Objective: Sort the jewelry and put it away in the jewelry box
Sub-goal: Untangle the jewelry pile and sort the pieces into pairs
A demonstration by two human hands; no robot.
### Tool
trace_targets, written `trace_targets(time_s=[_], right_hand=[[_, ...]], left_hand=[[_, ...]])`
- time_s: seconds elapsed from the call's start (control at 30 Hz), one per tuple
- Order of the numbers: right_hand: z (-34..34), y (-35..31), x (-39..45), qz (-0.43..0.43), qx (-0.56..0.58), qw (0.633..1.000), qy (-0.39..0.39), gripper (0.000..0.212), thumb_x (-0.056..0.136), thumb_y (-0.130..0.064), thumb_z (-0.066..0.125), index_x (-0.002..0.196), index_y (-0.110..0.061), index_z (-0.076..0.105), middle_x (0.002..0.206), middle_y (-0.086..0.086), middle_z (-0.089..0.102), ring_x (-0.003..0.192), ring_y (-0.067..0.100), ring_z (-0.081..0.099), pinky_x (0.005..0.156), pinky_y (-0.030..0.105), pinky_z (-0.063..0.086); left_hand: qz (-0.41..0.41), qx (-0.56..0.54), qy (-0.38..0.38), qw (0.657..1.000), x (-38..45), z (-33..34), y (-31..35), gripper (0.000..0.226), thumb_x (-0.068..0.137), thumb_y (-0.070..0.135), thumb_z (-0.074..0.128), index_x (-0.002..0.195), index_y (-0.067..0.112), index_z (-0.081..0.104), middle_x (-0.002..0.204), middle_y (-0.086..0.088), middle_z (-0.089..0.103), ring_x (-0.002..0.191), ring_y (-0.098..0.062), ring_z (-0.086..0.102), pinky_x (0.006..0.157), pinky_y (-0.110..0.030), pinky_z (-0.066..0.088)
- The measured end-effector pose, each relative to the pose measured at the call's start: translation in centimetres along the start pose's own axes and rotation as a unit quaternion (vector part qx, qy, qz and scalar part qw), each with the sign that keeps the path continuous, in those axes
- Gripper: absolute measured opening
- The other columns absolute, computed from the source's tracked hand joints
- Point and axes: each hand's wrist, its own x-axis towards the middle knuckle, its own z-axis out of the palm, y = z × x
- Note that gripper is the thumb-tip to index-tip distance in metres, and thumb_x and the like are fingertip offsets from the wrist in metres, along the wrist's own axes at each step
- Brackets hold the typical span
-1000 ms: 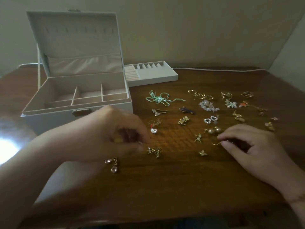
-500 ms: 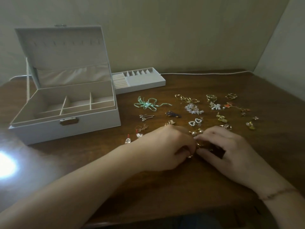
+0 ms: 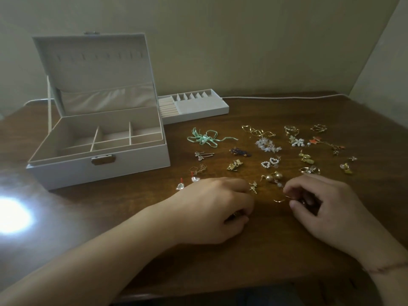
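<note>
The white jewelry box (image 3: 66, 173) stands open at the left, its divided compartments bare. Several earrings lie scattered on the brown table (image 3: 276, 250) to its right: a green ribbon piece (image 3: 204, 138), pearl hearts (image 3: 269, 162), gold ball drops (image 3: 273, 176), white flowers (image 3: 267, 145) and a small gold fairy (image 3: 253, 186). My left hand (image 3: 212, 210) rests on the table with fingers curled; a small gold piece (image 3: 234, 214) shows under them. My right hand (image 3: 326, 208) pinches a gold hook earring (image 3: 280, 200) just off the table.
A white insert tray (image 3: 203, 109) with ring rolls and slots sits behind the box, by the wall. A white cable (image 3: 287, 97) runs along the table's back edge. A bright light glare (image 3: 11, 215) lies on the table at the left. Two crystal drops (image 3: 180, 186) lie near the box.
My left hand came right from in front of the box, met the right hand, then drew back slightly. The pieces that lay near it have left the table. My view shifted.
</note>
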Motion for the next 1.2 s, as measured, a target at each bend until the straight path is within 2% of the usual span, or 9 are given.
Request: trace_targets(time_s=[0.1, 0.2, 0.33, 0.43, 0.53, 0.77, 1.03, 1.1, 1.2], right_hand=[[0.1, -0.2, 0.1, -0.005, -0.007, 1.0, 0.01, 0.027, 0.076, -0.022, 0.074, 0.099, -0.032, 0.065, 0.083, -0.018, 0.055, 0.08, 0.0, 0.054, 0.056, 0.012, 0.043], [0.2, -0.2, 0.3, 0.004, -0.019, 1.0, 0.019, 0.023, 0.081, -0.035, 0.068, 0.102, -0.028, 0.069, 0.091, -0.015, 0.058, 0.08, 0.002, 0.056, 0.064, 0.021, 0.048], [0.2, -0.2, 0.3, 0.003, -0.021, 1.0, 0.008, 0.006, 0.079, -0.037, 0.069, 0.083, -0.034, 0.066, 0.093, -0.018, 0.058, 0.086, -0.002, 0.056, 0.067, 0.014, 0.042], [0.1, -0.5, 0.3, 0.006, -0.024, 1.0, 0.008, 0.009, 0.074, -0.038, 0.068, 0.077, -0.035, 0.06, 0.094, -0.02, 0.058, 0.088, -0.003, 0.055, 0.066, 0.013, 0.041], [0.2, -0.6, 0.3, 0.002, -0.025, 0.999, 0.02, 0.02, 0.073, -0.038, 0.069, 0.092, -0.035, 0.062, 0.096, -0.021, 0.058, 0.079, -0.001, 0.055, 0.063, 0.016, 0.044], [0.3, -0.4, 0.4, 0.012, -0.026, 1.0, 0.003, 0.041, 0.076, -0.04, 0.065, 0.116, -0.033, 0.062, 0.098, -0.022, 0.055, 0.085, 0.001, 0.057, 0.068, 0.016, 0.047], [0.3, -0.5, 0.5, -0.011, -0.031, 0.999, -0.007, 0.014, 0.078, -0.037, 0.068, 0.09, -0.038, 0.061, 0.09, -0.019, 0.057, 0.082, 0.002, 0.057, 0.064, 0.021, 0.048], [0.2, -0.7, 0.6, -0.018, -0.047, 0.999, 0.018, 0.016, 0.084, -0.045, 0.065, 0.095, -0.033, 0.063, 0.093, -0.015, 0.059, 0.084, 0.004, 0.057, 0.068, 0.023, 0.048], [0.1, -3.4, 1.2, -0.092, -0.09, 0.98, 0.149, 0.028, 0.088, -0.039, 0.058, 0.091, -0.014, 0.07, 0.088, -0.001, 0.065, 0.081, 0.016, 0.058, 0.072, 0.028, 0.046]], left_hand=[[0.013, 0.014, 0.015, 1.0, -0.5, -0.5, -0.1, 0.02, 0.098, 0.035, 0.059, 0.111, 0.022, 0.068, 0.118, 0.004, 0.06, 0.107, -0.012, 0.058, 0.086, -0.033, 0.054], [0.027, 0.041, 0.045, 0.998, -1.3, -1.6, -0.5, 0.021, 0.097, 0.035, 0.062, 0.11, 0.021, 0.071, 0.118, 0.004, 0.063, 0.105, -0.013, 0.061, 0.085, -0.035, 0.055], [0.018, 0.06, 0.091, 0.994, -3.5, -3.4, -1.7, 0.021, 0.096, 0.033, 0.062, 0.105, 0.019, 0.074, 0.111, 0.003, 0.066, 0.099, -0.017, 0.065, 0.083, -0.039, 0.055], [-0.001, 0.058, 0.115, 0.992, -6.0, -4.4, -3.1, 0.023, 0.096, 0.034, 0.06, 0.105, 0.019, 0.074, 0.11, 0.005, 0.067, 0.099, -0.013, 0.066, 0.081, -0.036, 0.056], [-0.031, 0.025, 0.128, 0.991, -8.6, -4.9, -4.7, 0.023, 0.096, 0.038, 0.06, 0.107, 0.022, 0.072, 0.109, 0.011, 0.064, 0.099, -0.006, 0.064, 0.08, -0.033, 0.056], [-0.059, -0.043, 0.076, 0.994, -12.7, -4.5, -6.1, 0.029, 0.089, 0.048, 0.069, 0.114, 0.035, 0.067, 0.119, 0.02, 0.058, 0.102, -0.013, 0.066, 0.078, -0.035, 0.057], [-0.061, 0.054, 0.013, 0.997, -12.6, -3.7, -5.4, 0.05, 0.079, 0.06, 0.069, 0.121, 0.036, 0.06, 0.12, 0.018, 0.053, 0.096, -0.006, 0.061, 0.074, -0.031, 0.056], [-0.062, 0.053, 0.024, 0.996, -13.0, -3.6, -5.7, 0.049, 0.077, 0.053, 0.07, 0.121, 0.034, 0.058, 0.113, 0.017, 0.056, 0.091, -0.008, 0.062, 0.07, -0.033, 0.055], [-0.094, -0.057, 0.109, 0.988, -13.9, -3.6, -6.3, 0.034, 0.08, 0.031, 0.057, 0.113, 0.033, 0.05, 0.091, 0.013, 0.055, 0.074, -0.015, 0.057, 0.06, -0.033, 0.047]])
